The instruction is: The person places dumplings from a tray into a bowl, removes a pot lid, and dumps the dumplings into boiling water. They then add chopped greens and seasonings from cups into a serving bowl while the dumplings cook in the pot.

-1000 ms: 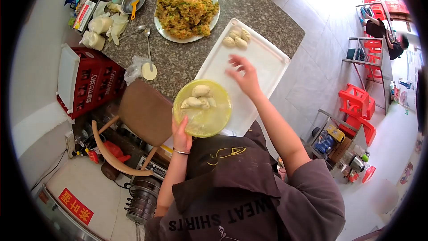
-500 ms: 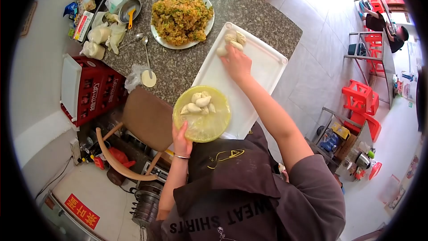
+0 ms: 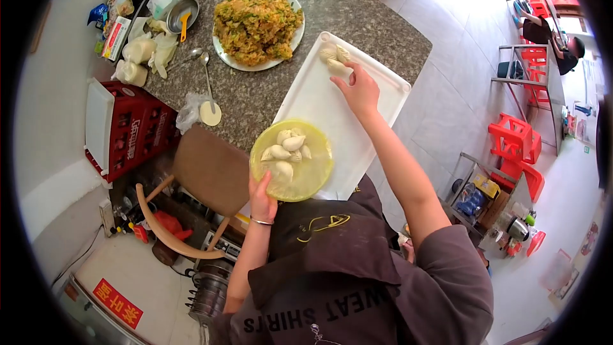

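Observation:
My left hand [image 3: 262,199] grips the near-left rim of a round yellow-green bowl [image 3: 313,176] containing several pale pleated dumplings [image 3: 294,142]. One more dumpling [image 3: 281,170] lies apart from that cluster, close to my left fingers. Over the far end of a white tray [image 3: 319,99], my right hand [image 3: 343,74] has thumb and forefinger apart beside a small group of dumplings [image 3: 328,51]. The nearest dumpling [image 3: 337,67] is close to those fingertips; whether they touch it is unclear.
A plate [image 3: 299,37] heaped with orange-green filling [image 3: 255,24] stands on the speckled counter [image 3: 357,19]. Left of it are spoons [image 3: 209,83], a dough round [image 3: 210,114] and a metal pan [image 3: 181,14]. A brown chair [image 3: 211,169] adjoins the counter; a person [image 3: 539,32] is far right.
My right hand has shifted slightly right from the tray's dumpling group. The tray has one dumpling fewer, and the bowl holds an additional one near my left fingers.

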`<state>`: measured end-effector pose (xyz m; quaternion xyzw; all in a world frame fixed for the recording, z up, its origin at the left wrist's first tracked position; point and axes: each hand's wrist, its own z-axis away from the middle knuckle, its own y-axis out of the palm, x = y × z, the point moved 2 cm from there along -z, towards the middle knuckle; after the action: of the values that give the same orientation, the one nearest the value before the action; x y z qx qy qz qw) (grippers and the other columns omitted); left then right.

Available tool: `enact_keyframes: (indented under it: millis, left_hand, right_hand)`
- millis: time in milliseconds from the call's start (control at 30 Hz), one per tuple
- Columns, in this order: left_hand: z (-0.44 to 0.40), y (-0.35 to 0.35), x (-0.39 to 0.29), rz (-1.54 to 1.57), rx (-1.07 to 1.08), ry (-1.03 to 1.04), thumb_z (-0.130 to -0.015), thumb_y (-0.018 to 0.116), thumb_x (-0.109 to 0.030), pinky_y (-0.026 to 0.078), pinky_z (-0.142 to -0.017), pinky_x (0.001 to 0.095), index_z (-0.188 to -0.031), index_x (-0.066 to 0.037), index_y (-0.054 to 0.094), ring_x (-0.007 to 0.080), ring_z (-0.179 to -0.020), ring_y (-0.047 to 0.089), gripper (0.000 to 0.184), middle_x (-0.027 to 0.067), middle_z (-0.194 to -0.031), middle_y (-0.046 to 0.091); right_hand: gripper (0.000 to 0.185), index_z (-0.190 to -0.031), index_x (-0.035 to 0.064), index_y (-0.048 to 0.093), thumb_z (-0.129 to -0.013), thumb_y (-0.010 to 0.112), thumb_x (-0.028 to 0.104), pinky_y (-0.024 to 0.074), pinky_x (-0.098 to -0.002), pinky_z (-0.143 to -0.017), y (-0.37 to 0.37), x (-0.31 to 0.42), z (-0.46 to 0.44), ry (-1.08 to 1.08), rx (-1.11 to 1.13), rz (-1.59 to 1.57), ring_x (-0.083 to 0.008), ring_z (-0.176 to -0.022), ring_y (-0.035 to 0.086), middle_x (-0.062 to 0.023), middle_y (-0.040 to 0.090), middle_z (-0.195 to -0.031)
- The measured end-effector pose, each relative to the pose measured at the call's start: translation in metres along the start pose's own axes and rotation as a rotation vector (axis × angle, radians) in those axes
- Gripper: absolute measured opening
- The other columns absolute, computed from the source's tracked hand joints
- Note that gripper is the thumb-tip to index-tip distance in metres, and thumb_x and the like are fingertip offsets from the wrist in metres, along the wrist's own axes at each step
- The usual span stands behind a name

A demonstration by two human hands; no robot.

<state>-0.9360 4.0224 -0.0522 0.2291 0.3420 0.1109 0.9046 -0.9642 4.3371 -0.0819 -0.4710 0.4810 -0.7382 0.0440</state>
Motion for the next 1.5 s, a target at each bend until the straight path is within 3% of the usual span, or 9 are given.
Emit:
enact_keyframes:
  millis: [167,400,500,567,700,800,867,1267,1500]
  left_hand:
    - [0.004,-0.006,-0.001,-0.016,0.008,0.009,-0.089,0.049,-0.003,0.035,-0.102,0.0374,-0.135,-0.004,0.032,0.0234,-0.122,0.041,0.050,0.0114,-0.132,0.042]
    - [0.006,-0.017,0.005,0.038,-0.014,0.007,-0.088,0.050,-0.003,0.035,-0.102,0.0377,-0.135,-0.003,0.033,0.0236,-0.122,0.042,0.050,0.0117,-0.132,0.043]
    - [0.006,-0.017,0.005,0.055,-0.012,0.009,-0.088,0.051,-0.003,0.036,-0.102,0.0377,-0.134,-0.003,0.033,0.0237,-0.121,0.043,0.050,0.0117,-0.131,0.043]
    - [0.006,-0.016,0.006,0.058,-0.009,0.008,-0.088,0.051,-0.003,0.036,-0.102,0.0377,-0.134,-0.003,0.033,0.0237,-0.121,0.043,0.050,0.0118,-0.131,0.044]
    - [0.006,-0.016,0.005,0.049,-0.017,0.008,-0.088,0.051,-0.003,0.036,-0.101,0.0376,-0.134,-0.003,0.033,0.0237,-0.121,0.043,0.049,0.0118,-0.130,0.044]
    - [0.008,-0.015,0.002,0.061,-0.019,0.014,-0.088,0.051,-0.002,0.036,-0.101,0.0375,-0.134,-0.003,0.034,0.0236,-0.120,0.043,0.049,0.0118,-0.130,0.044]
    - [0.009,-0.016,0.003,0.077,-0.021,0.016,-0.088,0.051,-0.002,0.037,-0.101,0.0376,-0.134,-0.003,0.034,0.0235,-0.120,0.044,0.049,0.0118,-0.130,0.044]
    - [0.009,-0.025,0.006,0.066,-0.047,-0.006,-0.087,0.052,-0.003,0.037,-0.099,0.0360,-0.133,-0.003,0.036,0.0221,-0.119,0.044,0.048,0.0108,-0.128,0.046]
    - [0.009,-0.017,0.002,-0.003,-0.005,0.027,-0.089,0.050,-0.008,0.039,-0.099,0.0381,-0.133,-0.003,0.035,0.0232,-0.118,0.046,0.047,0.0107,-0.129,0.046]
  right_hand:
    - [0.036,-0.101,0.0144,0.060,-0.073,0.073,0.032,0.0418,-0.0316,-0.052,0.032,-0.019,-0.005,0.012,-0.219,0.095,-0.0147,-0.055,0.051,0.0019,0.050,-0.062]
    - [0.031,-0.097,0.0103,0.062,-0.075,0.071,0.030,0.0419,-0.0280,-0.054,0.022,-0.028,0.009,0.308,-0.108,-0.232,-0.0133,-0.054,0.048,0.0022,0.048,-0.057]
    - [0.033,-0.094,0.0103,0.062,-0.073,0.071,0.034,0.0462,-0.0333,-0.060,0.020,-0.027,0.011,0.290,-0.177,-0.330,-0.0183,-0.065,0.057,-0.0019,0.056,-0.068]
    - [0.031,-0.091,0.0100,0.063,-0.073,0.071,0.033,0.0467,-0.0336,-0.063,0.019,-0.011,0.012,0.110,-0.221,0.029,-0.0180,-0.072,0.058,-0.0017,0.058,-0.079]
    - [0.028,-0.089,0.0114,0.063,-0.072,0.071,0.033,0.0466,-0.0344,-0.064,0.028,-0.006,0.008,0.115,-0.233,0.060,-0.0182,-0.077,0.057,-0.0012,0.058,-0.088]
    - [0.029,-0.088,0.0079,0.063,-0.076,0.069,0.034,0.0463,-0.0321,-0.061,0.029,-0.011,0.009,0.112,-0.206,-0.101,-0.0166,-0.068,0.056,-0.0016,0.058,-0.080]
    - [0.035,-0.083,0.0024,0.063,-0.083,0.063,0.037,0.0446,-0.0283,-0.057,0.029,-0.026,0.015,0.408,0.209,-0.571,-0.0132,-0.059,0.053,-0.0018,0.057,-0.069]
    - [0.045,-0.082,0.0011,0.063,-0.094,0.044,0.040,0.0373,-0.0232,-0.045,-0.013,-0.052,0.034,0.605,0.308,-0.532,-0.0073,-0.049,0.046,0.0003,0.052,-0.060]
    - [0.026,-0.093,0.0023,0.064,-0.090,0.056,0.026,0.0402,-0.0238,-0.050,-0.024,-0.040,-0.001,0.196,-0.009,-0.463,-0.0075,-0.056,0.050,0.0015,0.053,-0.064]
